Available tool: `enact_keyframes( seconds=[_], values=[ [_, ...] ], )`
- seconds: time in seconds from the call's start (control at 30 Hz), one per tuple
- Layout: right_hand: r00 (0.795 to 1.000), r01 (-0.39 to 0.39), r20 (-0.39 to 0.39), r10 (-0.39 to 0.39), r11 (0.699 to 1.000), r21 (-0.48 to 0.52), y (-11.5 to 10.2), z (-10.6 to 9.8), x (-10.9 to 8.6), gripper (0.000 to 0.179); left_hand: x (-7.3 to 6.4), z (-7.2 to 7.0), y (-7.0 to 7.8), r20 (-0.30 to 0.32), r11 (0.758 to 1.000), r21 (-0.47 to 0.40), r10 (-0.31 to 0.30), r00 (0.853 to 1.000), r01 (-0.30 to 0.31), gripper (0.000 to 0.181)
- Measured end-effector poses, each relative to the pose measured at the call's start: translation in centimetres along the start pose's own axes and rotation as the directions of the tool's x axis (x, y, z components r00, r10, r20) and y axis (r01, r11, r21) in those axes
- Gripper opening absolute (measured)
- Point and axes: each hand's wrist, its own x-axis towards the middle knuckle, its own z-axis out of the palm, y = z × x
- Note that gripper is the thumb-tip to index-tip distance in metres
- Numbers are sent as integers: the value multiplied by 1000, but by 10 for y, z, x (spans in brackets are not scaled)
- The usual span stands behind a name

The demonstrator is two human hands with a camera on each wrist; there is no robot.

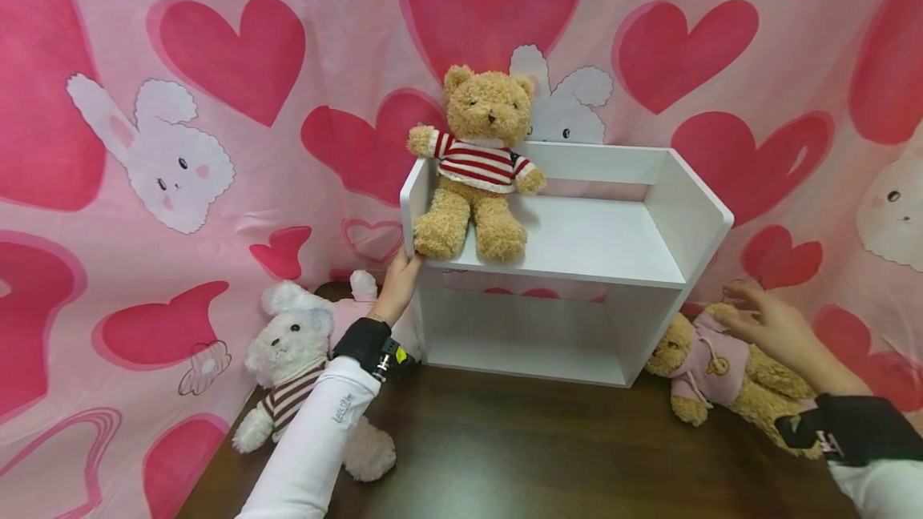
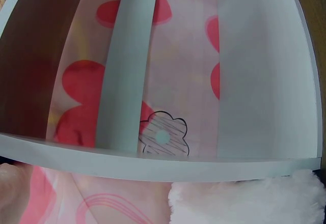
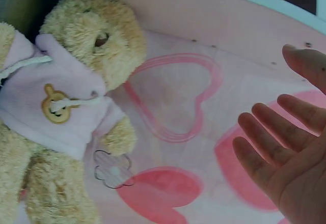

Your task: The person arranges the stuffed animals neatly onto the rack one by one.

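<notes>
My left hand [image 1: 398,283] touches the left side of a white two-tier shelf [image 1: 598,239], near the upper board's front edge. In the left wrist view, part of this hand [image 2: 11,186] lies outside the side panel; most of its fingers are hidden. A tan teddy bear [image 1: 479,162] in a red-and-white striped sweater sits on the upper board's left end. My right hand [image 1: 782,331] is off the shelf's right side, fingers spread and holding nothing. Near it, a tan teddy bear in a pink hoodie [image 1: 721,363] lies on the table.
A white plush toy [image 1: 292,343] in a brown-striped top lies left of the shelf, partly behind my left arm. Another pale pink plush [image 1: 349,315] is beside it. Pink heart-patterned cloth [image 1: 223,46] hangs behind the dark wooden table [image 1: 505,447].
</notes>
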Motion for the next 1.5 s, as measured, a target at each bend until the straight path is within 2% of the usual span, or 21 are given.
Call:
enact_keyframes(
  seconds=[0.27,0.47,0.67,0.9,1.07,1.2,1.33,1.5],
  values=[
    [998,-58,-28,57,997,-56,15,16,2,70,0,-1,-1,2,1000,7,-9,1000,9,51],
    [997,-72,-22,72,997,-21,26,26,3,82,-1,-1,-1,-5,1000,10,-7,1000,7,51],
    [998,-66,-23,65,998,-12,31,34,3,86,-1,-1,-1,-2,1000,1,-7,1000,7,50],
    [997,-75,-13,76,995,67,40,44,0,92,0,-1,-2,-3,1000,-8,-2,1000,2,49],
    [995,-102,-4,102,995,9,46,55,-3,98,1,-1,-4,4,1000,-13,9,1000,-9,50],
    [991,-135,7,135,991,-13,50,65,-3,104,7,-2,-14,0,999,-33,14,1000,-14,50],
    [991,-129,-21,129,992,-13,57,72,-4,106,15,-2,-30,-4,999,-42,16,1000,-16,50],
    [990,-140,-29,139,990,-24,65,77,-6,106,17,0,-35,-15,999,0,34,999,-34,50]
  ],
)
